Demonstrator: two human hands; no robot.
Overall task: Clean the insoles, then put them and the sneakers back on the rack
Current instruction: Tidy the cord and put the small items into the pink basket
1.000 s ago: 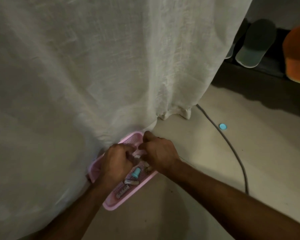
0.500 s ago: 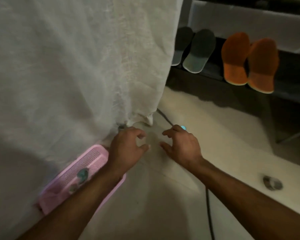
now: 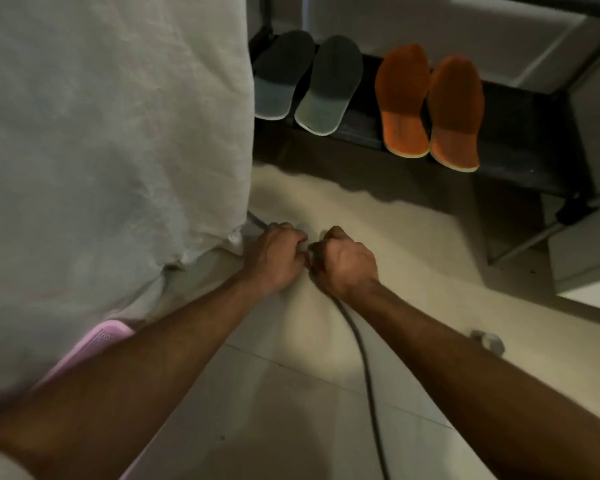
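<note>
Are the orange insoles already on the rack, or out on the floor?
On the rack: both orange insoles lean side by side on its dark shelf.

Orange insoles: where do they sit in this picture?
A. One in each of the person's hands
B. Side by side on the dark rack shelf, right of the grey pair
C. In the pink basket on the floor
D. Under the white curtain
B. The two orange insoles lean side by side on the dark rack shelf, to the right of the grey insoles; neither hand touches them.

One head-worn view looks steeply down, close over the floor.
</note>
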